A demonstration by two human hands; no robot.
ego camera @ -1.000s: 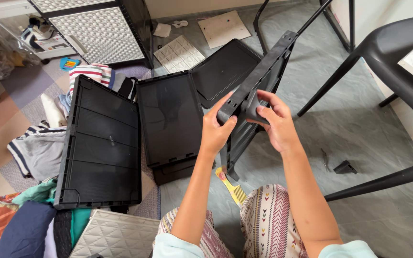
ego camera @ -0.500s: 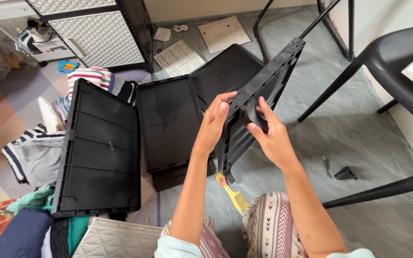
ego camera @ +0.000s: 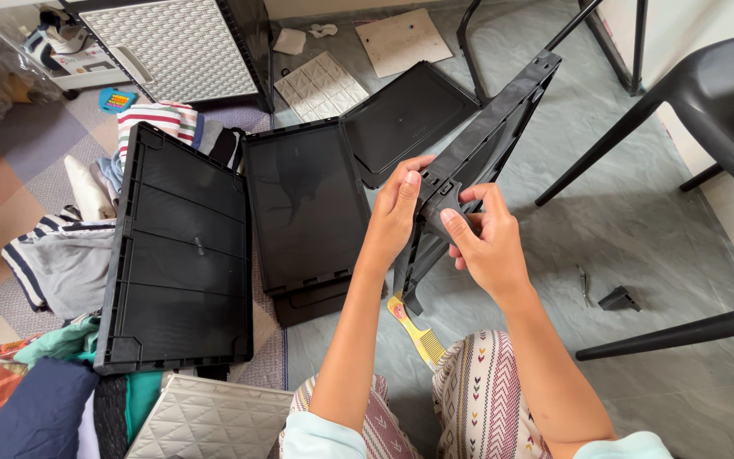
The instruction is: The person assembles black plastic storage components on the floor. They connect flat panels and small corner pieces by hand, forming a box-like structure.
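1. While you hold the black plastic panel (ego camera: 477, 140) tilted on edge above the grey floor (ego camera: 639, 221), your left hand (ego camera: 397, 212) wraps its near-left edge, fingers pressed around the rim.
2. Your right hand (ego camera: 482, 238) pinches a small black fitting (ego camera: 442, 212) against the panel's near end, thumb and fingers closed on it; I cannot tell whether it is seated.
3. Judging from the tilt, the panel's lower corner could skid on the floor beside the yellow comb (ego camera: 414, 331) if you push hard, since only your two hands steady it.
4. A fingertip looks likely to get nipped if the fitting snaps in suddenly, because your right fingers sit right over the joint.
5. Left of the held panel lie two flat black trays (ego camera: 303, 204), and further left a larger ribbed black panel (ego camera: 180, 255) rests on clothes.
6. Beyond the held panel's far-left side sit a white quilted square sheet (ego camera: 318, 85) and a beige cardboard sheet (ego camera: 401, 38).
7. Right of the held panel, a small black wedge piece (ego camera: 618, 297) lies near a black chair leg (ego camera: 681, 331).
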